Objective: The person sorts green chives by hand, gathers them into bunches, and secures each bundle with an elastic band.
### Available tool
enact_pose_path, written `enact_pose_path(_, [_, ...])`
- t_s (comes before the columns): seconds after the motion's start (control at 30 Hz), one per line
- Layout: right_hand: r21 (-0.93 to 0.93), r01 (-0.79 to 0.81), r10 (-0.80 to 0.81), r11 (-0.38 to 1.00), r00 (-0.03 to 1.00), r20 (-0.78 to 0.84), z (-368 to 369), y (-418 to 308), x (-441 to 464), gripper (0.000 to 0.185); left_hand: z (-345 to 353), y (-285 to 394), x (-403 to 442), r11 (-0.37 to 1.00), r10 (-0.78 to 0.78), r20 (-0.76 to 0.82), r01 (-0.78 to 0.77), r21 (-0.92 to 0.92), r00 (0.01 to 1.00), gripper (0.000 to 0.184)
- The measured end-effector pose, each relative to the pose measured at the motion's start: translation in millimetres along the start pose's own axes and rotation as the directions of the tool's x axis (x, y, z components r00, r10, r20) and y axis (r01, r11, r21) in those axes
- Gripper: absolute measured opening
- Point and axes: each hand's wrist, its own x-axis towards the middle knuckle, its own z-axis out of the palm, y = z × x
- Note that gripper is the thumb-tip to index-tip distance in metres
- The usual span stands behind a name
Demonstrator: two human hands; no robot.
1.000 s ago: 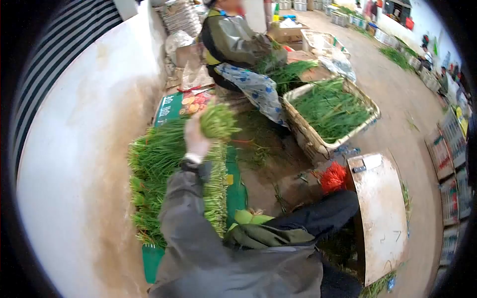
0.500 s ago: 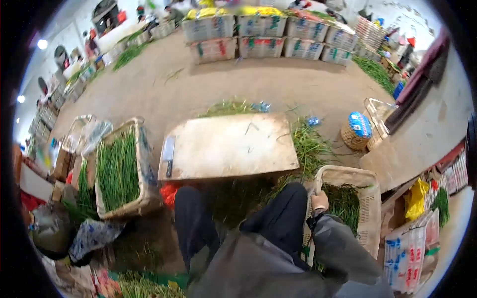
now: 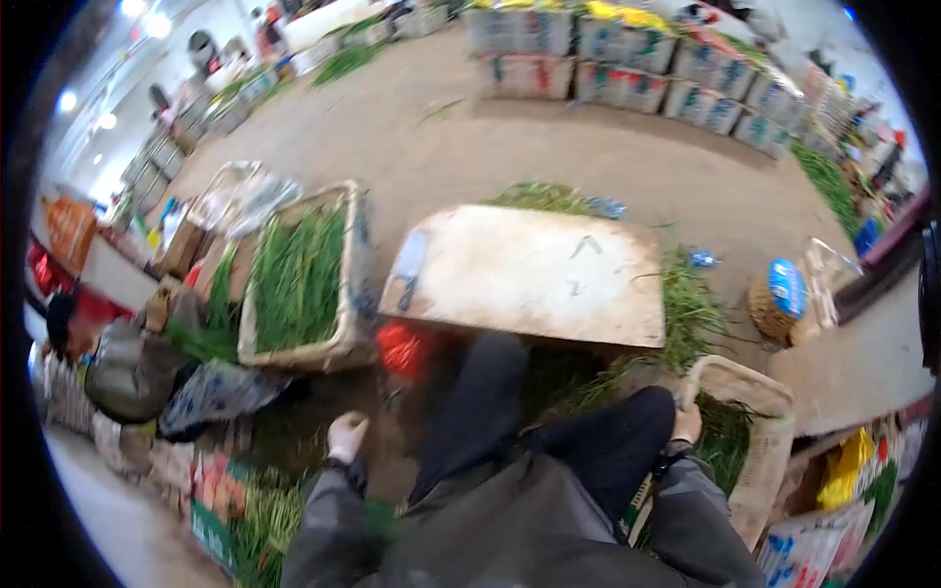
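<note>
My right hand [image 3: 688,423] is closed round the near left rim of a pale plastic crate [image 3: 767,465] at my right knee. Dark green, grass-like stalks [image 3: 723,431] lie inside it. My left hand [image 3: 348,436] hangs left of my knee, fingers curled in with nothing visible in them. A red plastic bag [image 3: 400,350] is beyond it. In front of my knees stands a pale board [image 3: 534,274] with a cleaver [image 3: 410,260] lying at its left end. Left of the board, another crate [image 3: 355,265] holds long green chive-like stalks [image 3: 299,279].
Loose green stalks [image 3: 691,314] lie right of the board. A basket with a blue top [image 3: 784,289] stands farther right. Stacked crates [image 3: 622,78] line the back. At left a person in a dark top [image 3: 132,372] sits close by. More stalks [image 3: 263,524] lie at lower left.
The view has turned left, so the board and crates sit farther right. My left hand has come into view beside my left knee. My right hand stays on the crate rim.
</note>
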Motion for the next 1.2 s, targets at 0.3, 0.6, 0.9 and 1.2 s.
enact_pose_path(0.3, [-0.056, -0.095, 0.103, 0.994, 0.982, 0.158, -14, -6, 4, 0.072, 83, 41, 115, 0.984, -0.038, -0.01, 0.036, -0.176, 0.999, 0.024])
enact_pose_path(0.6, [-0.089, -0.057, 0.066, 0.994, 0.992, 0.106, -13, 4, 5, 0.046, 100, 58, 172, 0.98, -0.126, -0.439, 0.042, -0.197, 0.89, 0.023])
enact_pose_path(0.9, [0.028, -0.023, 0.02, 0.999, 0.994, 0.105, -25, -32, -17, 0.051, 93, 65, 195, 0.966, 0.151, -0.263, -0.086, 0.242, 0.953, 0.016])
enact_pose_path(1.2, [-0.244, -0.228, 0.234, 0.943, 0.972, -0.006, -23, -63, -24, 0.042, 77, 53, 216, 0.95, 0.271, -0.098, -0.25, 0.185, 0.957, 0.025])
